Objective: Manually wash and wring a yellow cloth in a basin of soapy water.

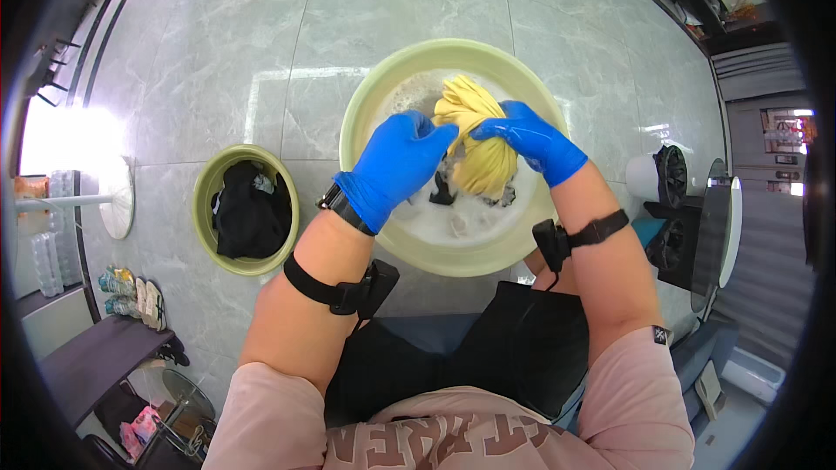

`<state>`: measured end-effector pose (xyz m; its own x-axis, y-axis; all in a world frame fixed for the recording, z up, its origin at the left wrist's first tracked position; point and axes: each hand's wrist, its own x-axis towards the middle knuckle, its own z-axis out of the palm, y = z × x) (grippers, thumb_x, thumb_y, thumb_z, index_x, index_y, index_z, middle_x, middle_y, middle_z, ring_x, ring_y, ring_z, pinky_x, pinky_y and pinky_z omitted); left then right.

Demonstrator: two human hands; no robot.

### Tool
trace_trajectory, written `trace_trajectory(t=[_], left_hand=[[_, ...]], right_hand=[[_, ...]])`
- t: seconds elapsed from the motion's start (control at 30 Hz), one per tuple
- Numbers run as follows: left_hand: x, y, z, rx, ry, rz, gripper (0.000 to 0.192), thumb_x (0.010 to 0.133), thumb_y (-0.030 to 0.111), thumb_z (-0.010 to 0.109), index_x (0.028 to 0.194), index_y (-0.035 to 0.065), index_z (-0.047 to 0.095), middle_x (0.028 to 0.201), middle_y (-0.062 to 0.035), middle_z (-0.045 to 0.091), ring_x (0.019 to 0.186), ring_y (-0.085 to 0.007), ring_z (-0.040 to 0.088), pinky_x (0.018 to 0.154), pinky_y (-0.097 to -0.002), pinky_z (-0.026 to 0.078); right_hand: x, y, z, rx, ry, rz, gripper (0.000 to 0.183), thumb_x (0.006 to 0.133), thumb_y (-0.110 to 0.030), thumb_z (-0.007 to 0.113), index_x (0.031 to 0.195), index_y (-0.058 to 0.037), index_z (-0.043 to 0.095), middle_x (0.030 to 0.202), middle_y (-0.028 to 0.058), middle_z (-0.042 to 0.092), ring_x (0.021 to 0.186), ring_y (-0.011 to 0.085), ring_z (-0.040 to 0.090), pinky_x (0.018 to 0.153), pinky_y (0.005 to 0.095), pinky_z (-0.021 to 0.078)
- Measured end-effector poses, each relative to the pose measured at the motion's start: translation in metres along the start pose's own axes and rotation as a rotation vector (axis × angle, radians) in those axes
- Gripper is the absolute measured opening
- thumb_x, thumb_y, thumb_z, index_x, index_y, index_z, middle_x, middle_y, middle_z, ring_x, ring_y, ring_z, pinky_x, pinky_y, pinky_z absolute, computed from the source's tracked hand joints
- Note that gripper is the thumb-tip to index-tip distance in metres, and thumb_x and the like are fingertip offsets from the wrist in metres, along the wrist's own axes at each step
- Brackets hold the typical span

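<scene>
A bunched yellow cloth or garment (483, 163) is held above a large pale-green plastic basin (444, 261). My left hand (411, 150), in a blue rubber glove, grips its left side. My right hand (529, 137), gloved the same way, is closed around the cloth's right side. Folds gather between the two hands, and a rounder, wet-looking bulge hangs below them. Foamy, cloudy water (431, 225) fills the basin's bottom. A dark piece of cloth (443, 189) pokes out of the suds beneath the yellow one.
Left of the basin, a smaller green tub (202, 228) holds black clothing (251, 215). Grey floor tiles (405, 6) surround both. Slippers (151, 303) and a dark bench (104, 359) stand at left. Bins lined with black bags (669, 176) stand at right.
</scene>
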<state>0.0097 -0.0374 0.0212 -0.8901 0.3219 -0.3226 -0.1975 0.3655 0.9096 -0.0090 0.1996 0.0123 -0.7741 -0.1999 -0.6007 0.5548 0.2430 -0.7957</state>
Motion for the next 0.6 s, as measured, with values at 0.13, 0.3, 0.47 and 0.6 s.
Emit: trace_trajectory(t=[0.13, 0.3, 0.47, 0.6], left_hand=[[-0.003, -0.014, 0.014, 0.058, -0.161, -0.117, 0.052, 0.092, 0.044, 0.065, 0.091, -0.0078, 0.069, 0.077, -0.0214, 0.069, 0.075, -0.0278, 0.069, 0.069, -0.0384, 0.053], [-0.009, -0.018, 0.043, 0.106, -0.281, 0.071, 0.062, 0.093, 0.041, 0.069, 0.127, -0.0102, 0.060, 0.102, -0.0229, 0.072, 0.095, -0.0288, 0.070, 0.086, -0.0390, 0.053], [-0.008, -0.019, 0.064, 0.418, -0.170, 0.154, 0.047, 0.089, 0.041, 0.068, 0.095, -0.0055, 0.060, 0.086, -0.0291, 0.065, 0.081, -0.0449, 0.065, 0.073, -0.0503, 0.052], [0.000, -0.023, 0.073, 0.472, -0.174, 0.089, 0.042, 0.088, 0.037, 0.072, 0.089, -0.0036, 0.058, 0.082, -0.0262, 0.063, 0.080, -0.0448, 0.063, 0.071, -0.0492, 0.050]], right_hand=[[-0.025, 0.019, 0.003, 0.461, 0.012, 0.027, 0.044, 0.084, -0.012, 0.074, 0.123, 0.0066, 0.063, 0.112, 0.0178, 0.071, 0.098, 0.0270, 0.072, 0.083, 0.0361, 0.0613], [-0.031, 0.037, 0.010, 0.934, -0.080, 0.122, 0.043, 0.088, -0.009, 0.067, 0.127, 0.0078, 0.058, 0.113, 0.0211, 0.069, 0.098, 0.0314, 0.072, 0.084, 0.0407, 0.0618], [-0.012, 0.053, 0.019, 1.110, -0.042, 0.020, 0.047, 0.091, -0.007, 0.063, 0.134, 0.0082, 0.052, 0.115, 0.0202, 0.068, 0.098, 0.0302, 0.071, 0.085, 0.0410, 0.0609], [0.007, 0.056, 0.022, 1.136, 0.033, 0.030, 0.046, 0.093, -0.007, 0.061, 0.135, 0.0083, 0.051, 0.117, 0.0200, 0.066, 0.101, 0.0296, 0.070, 0.086, 0.0401, 0.0604]])
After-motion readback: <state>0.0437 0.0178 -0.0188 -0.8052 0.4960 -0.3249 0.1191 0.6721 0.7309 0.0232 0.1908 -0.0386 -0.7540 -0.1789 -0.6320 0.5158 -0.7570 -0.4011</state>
